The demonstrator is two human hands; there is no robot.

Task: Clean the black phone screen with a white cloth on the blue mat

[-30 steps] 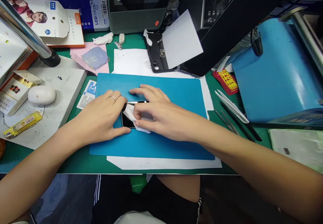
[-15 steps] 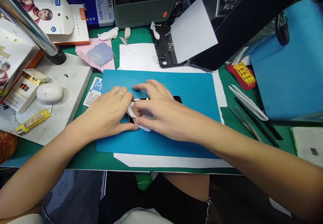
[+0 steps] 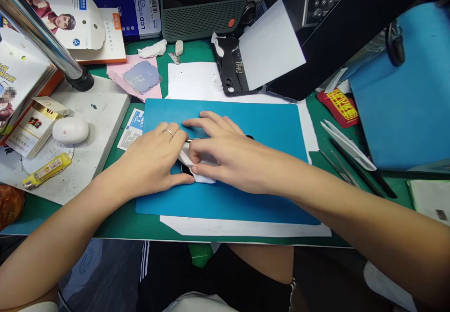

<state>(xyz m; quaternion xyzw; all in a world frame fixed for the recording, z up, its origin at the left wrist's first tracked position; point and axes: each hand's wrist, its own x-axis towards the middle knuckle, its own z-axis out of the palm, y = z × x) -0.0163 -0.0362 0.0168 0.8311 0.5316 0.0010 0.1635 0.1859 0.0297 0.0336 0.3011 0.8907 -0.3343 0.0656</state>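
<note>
A black phone (image 3: 186,169) lies flat on the blue mat (image 3: 274,124), mostly covered by both hands. My left hand (image 3: 154,159), with a ring on one finger, rests over the phone's left end, fingers laid flat against it. My right hand (image 3: 225,155) presses a small white cloth (image 3: 204,177) onto the phone's screen, thumb and fingers bent over the cloth. Only the phone's top edge and a dark corner show between the hands.
A white sheet (image 3: 190,82) lies under the mat. Behind it lie an opened black phone body (image 3: 230,70) with white paper, a pink pad (image 3: 140,77), boxes and a grey device. Tweezers and tools (image 3: 348,152) lie right; a white earbud case (image 3: 70,130) and yellow lighter (image 3: 47,170) left.
My right hand has slid the cloth slightly right over the phone. The view has shifted, so the desk sits a little further right in the picture.
</note>
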